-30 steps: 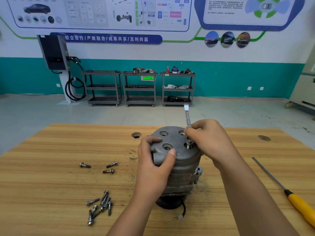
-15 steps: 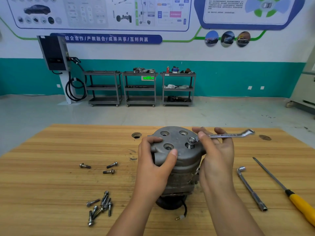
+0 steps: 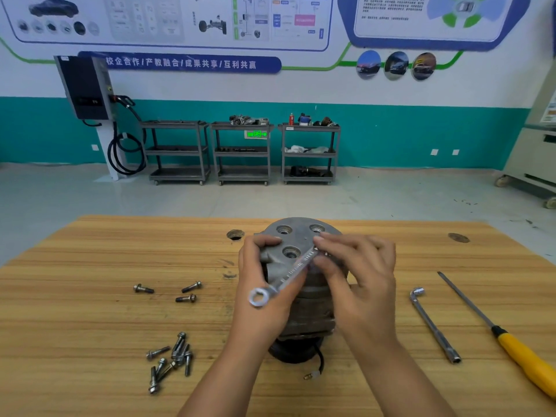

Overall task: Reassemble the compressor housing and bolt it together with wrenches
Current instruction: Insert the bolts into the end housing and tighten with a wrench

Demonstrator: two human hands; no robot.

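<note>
A grey metal compressor housing (image 3: 296, 236) stands upright in the middle of the wooden table (image 3: 90, 326), with round holes in its top cover. My left hand (image 3: 261, 293) grips its left side, thumb on the top edge. My right hand (image 3: 358, 275) holds one end of a silver ring wrench (image 3: 282, 281) at the cover's right side; the wrench slants down to the left over my left hand. The bolt under the wrench head is hidden by my fingers.
Three loose bolts (image 3: 186, 291) lie left of the housing, and a pile of several bolts (image 3: 171, 359) lies nearer me. An L-shaped socket wrench (image 3: 433, 323) and a yellow-handled screwdriver (image 3: 517, 353) lie on the right. Carts stand by the far wall.
The wrench swung round on the cover's right bolt: pointing away a second ago, then right, now down-left toward me. My right hand followed it. My left hand stayed on the housing.
</note>
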